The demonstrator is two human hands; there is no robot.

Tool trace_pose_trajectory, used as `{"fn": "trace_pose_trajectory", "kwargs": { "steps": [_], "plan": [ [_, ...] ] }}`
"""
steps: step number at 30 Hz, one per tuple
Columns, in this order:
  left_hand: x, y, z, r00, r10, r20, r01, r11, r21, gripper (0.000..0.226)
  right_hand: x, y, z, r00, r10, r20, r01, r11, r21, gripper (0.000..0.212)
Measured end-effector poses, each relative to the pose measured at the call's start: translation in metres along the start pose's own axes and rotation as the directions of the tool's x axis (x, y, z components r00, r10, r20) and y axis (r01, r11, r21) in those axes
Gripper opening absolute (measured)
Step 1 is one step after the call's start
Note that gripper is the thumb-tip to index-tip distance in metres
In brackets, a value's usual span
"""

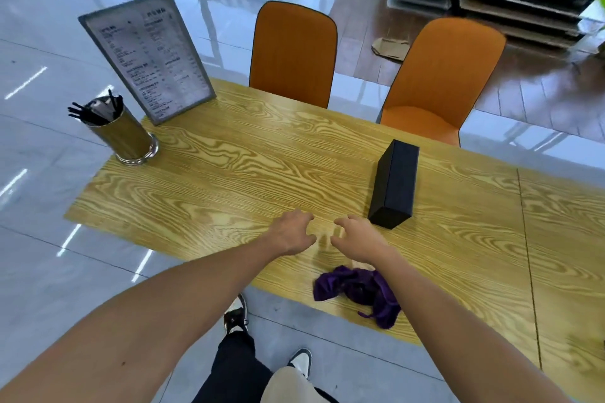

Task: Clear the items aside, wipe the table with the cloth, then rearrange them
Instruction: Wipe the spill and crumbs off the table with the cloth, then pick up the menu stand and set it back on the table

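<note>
A crumpled purple cloth (358, 290) lies near the front edge of the wooden table (248, 173), partly under my right forearm. A long black box (394, 184) lies on the table just right of my hands. At the far left stand a metal cup of black sticks (122, 132) and a framed menu stand (147, 56). My left hand (291, 232) and my right hand (357, 240) hover side by side over the table's middle, fingers spread and curled, holding nothing. My right hand is close to the box's near end.
Two orange chairs (293, 52) (442, 82) stand at the table's far side. A seam (527, 255) splits the tabletop on the right. Flat stacked trays (523, 3) sit on the floor beyond. My shoes (235, 317) are by the table's front edge.
</note>
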State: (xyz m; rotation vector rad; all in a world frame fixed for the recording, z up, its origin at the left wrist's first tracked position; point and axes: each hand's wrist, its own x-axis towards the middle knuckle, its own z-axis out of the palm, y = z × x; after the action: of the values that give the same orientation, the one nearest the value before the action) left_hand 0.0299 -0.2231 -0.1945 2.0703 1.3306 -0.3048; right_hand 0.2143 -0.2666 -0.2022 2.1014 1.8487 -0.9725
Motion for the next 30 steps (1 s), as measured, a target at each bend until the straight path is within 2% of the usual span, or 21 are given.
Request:
{"fn": "trace_pose_trajectory", "kwargs": {
  "steps": [7, 19, 24, 30],
  "plan": [
    [-0.012, -0.028, -0.036, 0.993, -0.053, -0.107, 0.055, 0.998, 0.012, 0.065, 0.020, -0.041, -0.026, 0.995, -0.100, 0.003, 0.100, 0.994, -0.046, 0.063],
    [-0.039, -0.088, -0.084, 0.955, -0.169, -0.246, 0.152, 0.985, -0.087, 0.065, 0.050, -0.116, -0.049, 0.971, -0.239, -0.028, 0.232, 0.961, -0.149, 0.063],
    [-0.046, -0.126, -0.120, 0.902, -0.253, -0.351, 0.204, 0.964, -0.172, 0.067, 0.076, -0.162, -0.071, 0.949, -0.315, -0.034, 0.307, 0.940, -0.149, 0.065],
    [-0.027, -0.187, -0.187, 0.808, -0.332, -0.487, 0.216, 0.935, -0.280, 0.069, 0.127, -0.242, -0.112, 0.920, -0.388, -0.050, 0.376, 0.912, -0.165, 0.067]
  ]
}}
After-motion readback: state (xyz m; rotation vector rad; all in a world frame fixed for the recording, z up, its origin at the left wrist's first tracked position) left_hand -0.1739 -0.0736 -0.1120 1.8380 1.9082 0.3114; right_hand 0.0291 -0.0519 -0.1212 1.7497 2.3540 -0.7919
